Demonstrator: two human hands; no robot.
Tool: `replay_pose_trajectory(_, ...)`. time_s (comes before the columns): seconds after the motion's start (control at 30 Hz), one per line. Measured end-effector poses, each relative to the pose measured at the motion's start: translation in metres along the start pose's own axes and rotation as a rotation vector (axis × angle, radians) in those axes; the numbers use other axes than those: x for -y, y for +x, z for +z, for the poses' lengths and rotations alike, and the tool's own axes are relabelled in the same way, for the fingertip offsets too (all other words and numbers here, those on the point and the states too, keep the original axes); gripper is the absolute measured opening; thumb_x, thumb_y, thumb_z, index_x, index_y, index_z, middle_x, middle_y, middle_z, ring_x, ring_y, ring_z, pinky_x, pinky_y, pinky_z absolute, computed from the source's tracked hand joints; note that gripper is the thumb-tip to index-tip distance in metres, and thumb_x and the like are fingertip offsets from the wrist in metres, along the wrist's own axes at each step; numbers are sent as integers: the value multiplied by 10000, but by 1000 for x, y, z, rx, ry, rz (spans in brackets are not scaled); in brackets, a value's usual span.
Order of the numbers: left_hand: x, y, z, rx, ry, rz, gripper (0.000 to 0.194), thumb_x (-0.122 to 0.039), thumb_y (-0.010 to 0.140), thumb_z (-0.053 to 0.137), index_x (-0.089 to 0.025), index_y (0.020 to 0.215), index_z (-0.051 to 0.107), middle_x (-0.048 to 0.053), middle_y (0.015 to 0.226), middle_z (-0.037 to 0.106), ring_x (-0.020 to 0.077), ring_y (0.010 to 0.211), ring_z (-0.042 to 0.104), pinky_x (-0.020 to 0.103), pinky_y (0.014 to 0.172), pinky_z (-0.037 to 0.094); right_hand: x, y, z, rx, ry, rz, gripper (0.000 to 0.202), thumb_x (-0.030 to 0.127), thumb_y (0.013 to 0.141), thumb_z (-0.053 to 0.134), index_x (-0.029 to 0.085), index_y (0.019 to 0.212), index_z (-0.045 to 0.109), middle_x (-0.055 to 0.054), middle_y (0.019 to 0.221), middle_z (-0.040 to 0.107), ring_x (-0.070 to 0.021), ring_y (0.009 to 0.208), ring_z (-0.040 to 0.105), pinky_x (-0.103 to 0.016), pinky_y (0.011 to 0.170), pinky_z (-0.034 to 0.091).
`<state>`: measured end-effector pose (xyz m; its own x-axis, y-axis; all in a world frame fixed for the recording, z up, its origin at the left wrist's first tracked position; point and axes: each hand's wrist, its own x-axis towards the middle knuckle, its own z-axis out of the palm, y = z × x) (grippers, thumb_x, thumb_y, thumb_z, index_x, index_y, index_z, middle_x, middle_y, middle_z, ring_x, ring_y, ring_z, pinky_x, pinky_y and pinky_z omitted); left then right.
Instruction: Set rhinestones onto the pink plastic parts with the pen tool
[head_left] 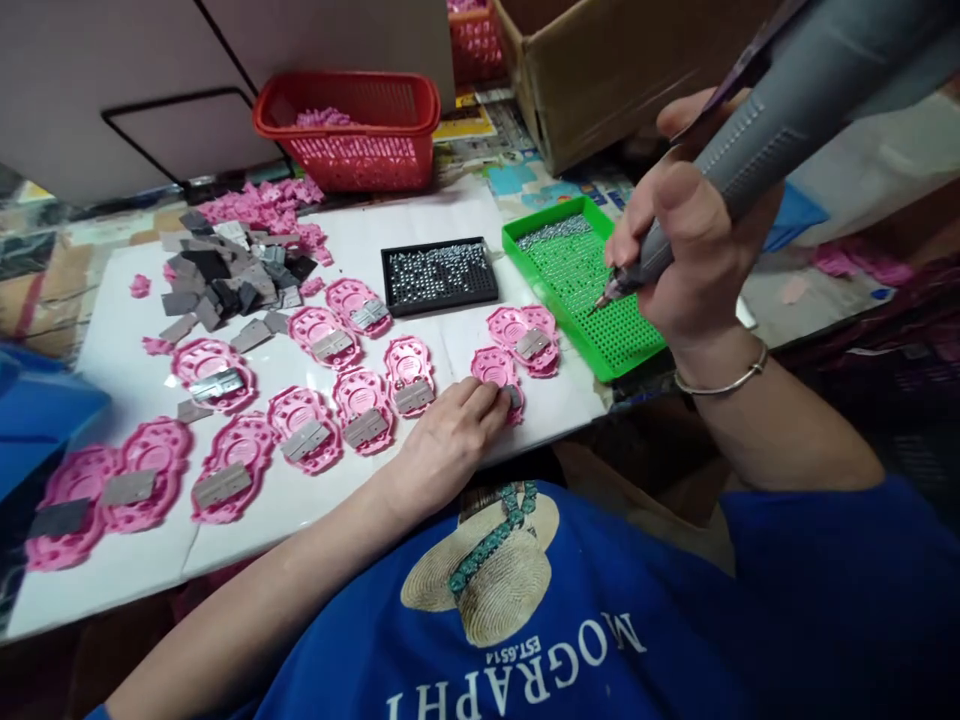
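My right hand [701, 230] is wrapped round a grey electric screwdriver [787, 120], whose tip points down over a green tray [517, 250] of small screws. My left hand [457, 435] rests at the table's near edge. Its closed fingers press on a pink plastic part [491, 368] with a small grey plate [514, 396] on it. Just beyond lie overlapping pink parts [506, 325], with another grey plate [532, 344] on top. To the left, several more pink parts [304, 405] each carry a grey plate [306, 440].
A black tray [386, 280] of screws stands beside the green one. Further back are a heap of grey plates [217, 280], a pile of small pink pieces [262, 205], a red basket [360, 160] and a cardboard box [551, 100]. A blue container [45, 410] stands at the left.
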<state>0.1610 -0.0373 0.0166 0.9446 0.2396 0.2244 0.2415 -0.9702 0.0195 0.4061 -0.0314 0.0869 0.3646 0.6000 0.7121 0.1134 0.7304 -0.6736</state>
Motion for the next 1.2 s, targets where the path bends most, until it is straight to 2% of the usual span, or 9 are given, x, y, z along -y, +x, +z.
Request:
replay_pose_trajectory(0.13, -1, 2, 2, -59, -41, -4, 280, -72, 965, 419, -64, 1172, 607, 156, 1050, 666, 239, 908, 593, 362, 763, 562, -21, 14, -41, -149, -222, 37, 301, 412, 757, 807, 290, 955, 616, 106, 584, 519, -98, 412, 458, -293, 406, 331)
replay_pose_trajectory(0.27, 0, 2, 1, -143, -46, -7, 294, -37, 940, 429, -95, 1165, 608, 160, 1076, 657, 238, 915, 581, 361, 755, 561, -42, 11, -59, -197, -298, 106, 400, 527, 721, 803, 326, 970, 564, 106, 618, 546, -109, 436, 406, -312, 434, 325)
replay_pose_trajectory(0.4, -1, 4, 1, -164, -52, -23, 265, -61, 945, 459, -98, 1162, 607, 155, 1024, 649, 243, 885, 563, 364, 716, 551, -49, 5, -56, -134, -305, 147, 416, 577, 736, 762, 351, 1004, 537, 109, 608, 523, -120, 461, 423, -314, 461, 343)
replay_pose_trajectory(0.57, -2, 4, 0, -161, -107, -22, 281, -43, 947, 455, -68, 1197, 580, 152, 1004, 641, 231, 882, 553, 352, 731, 555, -55, 3, -52, -122, -314, 181, 463, 614, 712, 742, 346, 1011, 511, 110, 643, 535, -111, 454, 403, -312, 465, 325)
replay_pose_trajectory(0.77, 0, 1, 3, -174, -135, -21, 276, -53, 962, 444, -85, 1204, 571, 146, 1024, 644, 225, 891, 555, 348, 725, 555, -64, 0, -57, -102, -320, 152, 366, 568, 780, 695, 383, 1018, 487, 122, 654, 549, -123, 472, 397, -324, 526, 307)
replay_pose_trajectory(0.93, -1, 1, 3, -176, -162, -34, 276, -55, 959, 452, -79, 1205, 577, 150, 1021, 645, 231, 892, 552, 358, 726, 554, -67, 0, -55, -158, -287, 110, 394, 586, 733, 739, 353, 956, 513, 112, 610, 497, -119, 430, 379, -321, 476, 289)
replay_pose_trajectory(1.07, -1, 1, 3, -179, -171, -54, 280, -40, 936, 485, -88, 1189, 595, 140, 1013, 647, 227, 885, 564, 347, 724, 554, -68, -2, -56, -118, -223, 143, 427, 559, 731, 782, 358, 989, 507, 106, 611, 501, -126, 463, 389, -326, 497, 302)
replay_pose_trajectory(1.2, -2, -1, 6, -223, -166, -93, 260, -61, 924, 529, -75, 1171, 609, 152, 1033, 648, 235, 896, 585, 351, 728, 561, -64, 0, -57, -114, -290, 181, 452, 594, 718, 778, 372, 1008, 511, 95, 607, 505, -140, 476, 386, -323, 494, 312)
